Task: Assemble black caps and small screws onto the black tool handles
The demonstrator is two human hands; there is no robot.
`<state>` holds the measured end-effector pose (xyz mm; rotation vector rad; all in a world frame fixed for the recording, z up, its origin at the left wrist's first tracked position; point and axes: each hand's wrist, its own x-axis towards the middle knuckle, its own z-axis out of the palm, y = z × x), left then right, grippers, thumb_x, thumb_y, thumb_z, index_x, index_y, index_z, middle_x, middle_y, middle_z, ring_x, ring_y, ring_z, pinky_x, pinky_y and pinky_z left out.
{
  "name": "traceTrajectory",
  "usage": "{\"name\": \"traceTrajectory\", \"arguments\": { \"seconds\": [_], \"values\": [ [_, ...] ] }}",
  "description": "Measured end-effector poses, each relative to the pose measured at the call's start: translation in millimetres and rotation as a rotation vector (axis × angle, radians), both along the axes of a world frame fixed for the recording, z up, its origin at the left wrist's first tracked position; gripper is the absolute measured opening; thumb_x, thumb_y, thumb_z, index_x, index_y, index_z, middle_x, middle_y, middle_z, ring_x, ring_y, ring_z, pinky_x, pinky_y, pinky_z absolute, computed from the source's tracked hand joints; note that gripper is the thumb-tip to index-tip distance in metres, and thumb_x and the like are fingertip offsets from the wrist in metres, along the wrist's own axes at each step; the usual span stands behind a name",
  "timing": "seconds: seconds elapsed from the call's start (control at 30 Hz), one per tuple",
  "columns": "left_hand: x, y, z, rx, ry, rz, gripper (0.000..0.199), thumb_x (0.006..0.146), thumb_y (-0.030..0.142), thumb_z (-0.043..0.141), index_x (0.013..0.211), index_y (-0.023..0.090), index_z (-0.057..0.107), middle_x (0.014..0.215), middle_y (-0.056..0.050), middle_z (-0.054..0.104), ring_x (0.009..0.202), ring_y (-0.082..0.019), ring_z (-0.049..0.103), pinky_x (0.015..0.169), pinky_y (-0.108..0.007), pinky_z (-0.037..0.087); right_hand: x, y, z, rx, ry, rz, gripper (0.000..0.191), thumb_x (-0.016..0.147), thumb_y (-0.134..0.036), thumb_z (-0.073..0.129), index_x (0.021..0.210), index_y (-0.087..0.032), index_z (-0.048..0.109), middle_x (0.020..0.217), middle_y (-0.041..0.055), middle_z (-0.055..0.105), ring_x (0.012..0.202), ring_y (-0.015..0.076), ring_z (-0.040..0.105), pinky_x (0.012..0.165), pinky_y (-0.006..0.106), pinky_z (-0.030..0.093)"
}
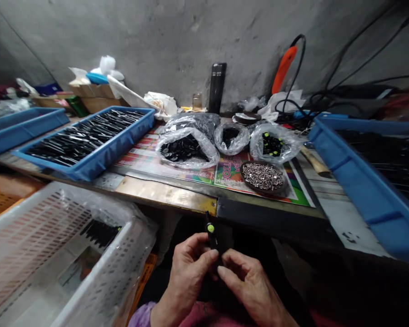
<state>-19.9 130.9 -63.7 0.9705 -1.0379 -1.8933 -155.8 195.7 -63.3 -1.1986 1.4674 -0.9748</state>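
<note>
A white perforated plastic crate [132, 229] filled the lower left of the frame nearest the camera, with a clump of slim black parts [100, 232] lying in its plastic lining and an orange crate [7, 195] just beyond it. At bottom centre, beside the crate and past a lilac sleeve [141, 315], the left hand [187, 277] pinched a slim black piece with a lime-green dot [211, 238] between thumb and curled fingers. The piece stood nearly upright at lower centre, just below the bench's front edge, with the dot clear of the fingers and facing the camera. The right hand [248, 286] came in from the other side with its fingers bent close to the piece's lower part, but the overlap hid whether they gripped it. Working with both hands close together, low over the lap, kept the small piece steady and the dot in plain view. Across the bench, from left to right, a blue tray [98, 163] held rows of long black parts. Clear bags of black discs [187, 150] and of dark pieces [231, 138] lay on a colourful printed sheet [163, 162], followed by a bag of black pieces with green dots [272, 145]. A dark round dish of silver screws [263, 176] sat just in front of that bag, and a blue crate [354, 181] filled the right edge of the frame.
</note>
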Motion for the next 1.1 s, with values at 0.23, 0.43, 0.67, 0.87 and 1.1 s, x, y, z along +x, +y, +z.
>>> {"name": "traceTrajectory", "arguments": {
  "seconds": [0.23,0.43,0.67,0.87,1.1],
  "values": [
    [1,1,-3.1,-0.042,0.006,-0.002,0.034,0.068,0.033,0.083,0.092,0.012,0.071,0.057,0.002,0.061,0.042,-0.009,0.054,0.043,-0.021,0.048,-2,-2,1.9,-0.009,0.023,0.001,0.026,0.082,-0.037,0.051,0.066,-0.016,0.054,0.064,-0.0024,0.045,0.061,0.0131,0.041,0.057,0.024,0.034],
    [6,-3,-0.2,-0.093,-0.033,-0.034,0.031,0.073,0.032,0.080,0.094,0.012,0.071,0.057,0.002,0.061,0.041,-0.009,0.055,0.043,-0.019,0.046,-10,-1,-2.2,-0.017,0.023,-0.011,0.023,0.083,-0.034,0.052,0.067,-0.017,0.051,0.064,-0.0035,0.042,0.061,0.0126,0.040,0.057,0.024,0.033],
    [12,-11,2.1,-0.045,0.050,-0.119,0.026,0.072,0.029,0.082,0.090,0.012,0.073,0.062,0.000,0.065,0.044,-0.010,0.059,0.045,-0.021,0.051,-19,0,-4.7,0.007,-0.019,0.010,0.022,0.085,-0.033,0.054,0.071,-0.017,0.054,0.065,-0.0037,0.043,0.062,0.0122,0.039,0.058,0.023,0.033],
    [16,-16,-3.6,0.105,0.203,-0.300,0.039,0.073,0.029,0.081,0.108,0.014,0.073,0.096,-0.010,0.073,0.058,-0.012,0.064,0.048,-0.020,0.053,-11,-3,0.8,0.043,-0.376,0.108,0.030,0.087,-0.043,0.060,0.079,-0.016,0.067,0.071,0.0019,0.064,0.049,0.0076,0.035,0.045,0.020,0.023],
    [12,-15,-17.1,0.209,0.332,-0.272,0.046,0.067,0.028,0.086,0.107,0.014,0.070,0.079,-0.004,0.071,0.049,-0.007,0.058,0.039,-0.014,0.048,0,-5,-4.8,0.063,-0.549,0.143,0.044,0.082,-0.054,0.068,0.091,-0.011,0.074,0.069,0.0033,0.060,0.041,0.0029,0.029,0.038,0.017,0.017]
  ]
}}
